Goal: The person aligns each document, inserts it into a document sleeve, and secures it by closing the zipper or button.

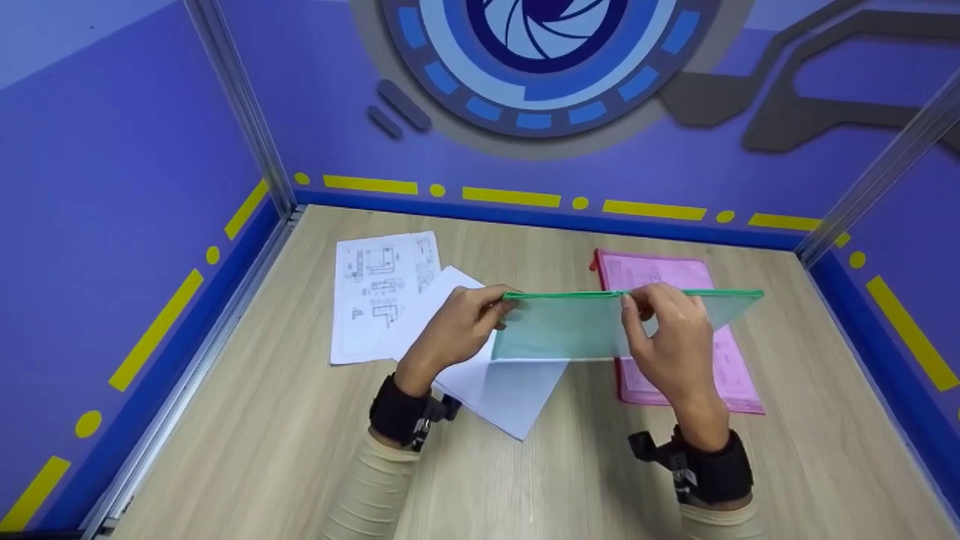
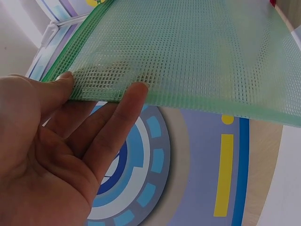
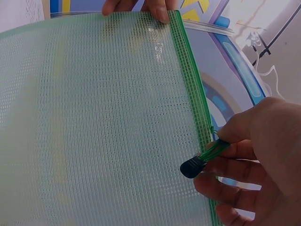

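Observation:
A green mesh zipper pouch (image 1: 559, 328) is held upright over the table, its green zipper edge (image 1: 724, 293) on top. My left hand (image 1: 465, 324) pinches the pouch's left top corner; in the left wrist view its thumb (image 2: 60, 89) lies on the mesh near that corner. Partway along the zipper, my right hand (image 1: 675, 337) pinches the zipper pull, which has a green cord and a dark tab (image 3: 192, 167) hanging over the mesh. The zipper runs on past the right hand to the far corner. In the head view, the right hand covers the pull.
On the table (image 1: 277, 442), a sheet with technical drawings (image 1: 375, 330) lies at the left, overlapped by a blank white sheet (image 1: 517, 397). A pink zipper pouch (image 1: 731, 367) with papers inside lies at the right, partly behind the green one. Purple walls (image 1: 315, 142) enclose the back and sides.

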`<move>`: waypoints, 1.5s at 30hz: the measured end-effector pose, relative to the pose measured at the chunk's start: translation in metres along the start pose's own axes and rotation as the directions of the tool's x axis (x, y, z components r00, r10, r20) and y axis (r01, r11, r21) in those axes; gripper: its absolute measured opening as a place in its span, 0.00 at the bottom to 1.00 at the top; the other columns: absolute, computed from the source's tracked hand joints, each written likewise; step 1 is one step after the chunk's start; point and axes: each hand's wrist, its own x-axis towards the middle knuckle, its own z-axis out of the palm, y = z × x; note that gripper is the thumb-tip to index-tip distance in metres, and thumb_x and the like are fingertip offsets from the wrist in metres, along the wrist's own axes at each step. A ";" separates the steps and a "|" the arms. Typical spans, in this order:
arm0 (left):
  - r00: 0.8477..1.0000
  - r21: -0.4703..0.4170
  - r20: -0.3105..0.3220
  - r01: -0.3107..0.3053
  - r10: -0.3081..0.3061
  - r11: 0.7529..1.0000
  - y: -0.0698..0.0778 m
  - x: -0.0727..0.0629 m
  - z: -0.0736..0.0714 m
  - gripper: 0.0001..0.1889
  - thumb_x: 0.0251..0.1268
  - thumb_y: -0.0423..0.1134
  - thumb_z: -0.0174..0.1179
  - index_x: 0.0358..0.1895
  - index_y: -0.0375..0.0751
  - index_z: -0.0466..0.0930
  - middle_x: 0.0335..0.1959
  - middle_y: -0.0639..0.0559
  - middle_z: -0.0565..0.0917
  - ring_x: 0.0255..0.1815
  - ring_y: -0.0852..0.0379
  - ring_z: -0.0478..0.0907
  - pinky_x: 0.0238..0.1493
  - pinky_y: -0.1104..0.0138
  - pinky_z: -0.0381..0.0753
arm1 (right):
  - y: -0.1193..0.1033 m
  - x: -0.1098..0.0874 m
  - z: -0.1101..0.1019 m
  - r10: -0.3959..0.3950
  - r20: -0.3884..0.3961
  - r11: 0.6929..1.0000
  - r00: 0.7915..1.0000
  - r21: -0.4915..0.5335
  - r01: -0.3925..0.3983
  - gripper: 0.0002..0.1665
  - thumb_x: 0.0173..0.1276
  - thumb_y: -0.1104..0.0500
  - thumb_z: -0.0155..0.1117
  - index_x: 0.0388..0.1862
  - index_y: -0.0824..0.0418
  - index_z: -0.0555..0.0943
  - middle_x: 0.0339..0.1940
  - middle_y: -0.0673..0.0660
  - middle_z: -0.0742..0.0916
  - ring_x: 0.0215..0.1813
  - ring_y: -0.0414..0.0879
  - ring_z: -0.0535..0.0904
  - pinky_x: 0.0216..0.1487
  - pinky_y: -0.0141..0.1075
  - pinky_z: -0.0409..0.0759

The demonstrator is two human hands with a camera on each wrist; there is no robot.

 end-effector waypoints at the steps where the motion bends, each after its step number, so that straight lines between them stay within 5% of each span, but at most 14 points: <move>1: 1.000 -0.002 0.001 0.000 0.000 1.000 0.000 0.000 0.000 0.12 0.85 0.35 0.54 0.57 0.38 0.86 0.49 0.43 0.90 0.39 0.47 0.90 0.42 0.65 0.87 | 0.000 0.000 0.000 -0.001 -0.002 1.000 1.000 -0.001 0.001 0.04 0.72 0.65 0.71 0.36 0.63 0.85 0.29 0.57 0.85 0.34 0.52 0.81 0.41 0.46 0.67; 45: 1.000 0.028 -0.016 -0.023 0.023 0.999 -0.002 -0.003 -0.008 0.12 0.85 0.35 0.53 0.57 0.40 0.86 0.45 0.45 0.91 0.38 0.48 0.89 0.41 0.65 0.86 | 0.011 0.000 -0.007 0.021 -0.051 1.000 0.998 -0.015 -0.022 0.06 0.69 0.66 0.73 0.32 0.63 0.84 0.26 0.57 0.84 0.32 0.53 0.80 0.41 0.46 0.65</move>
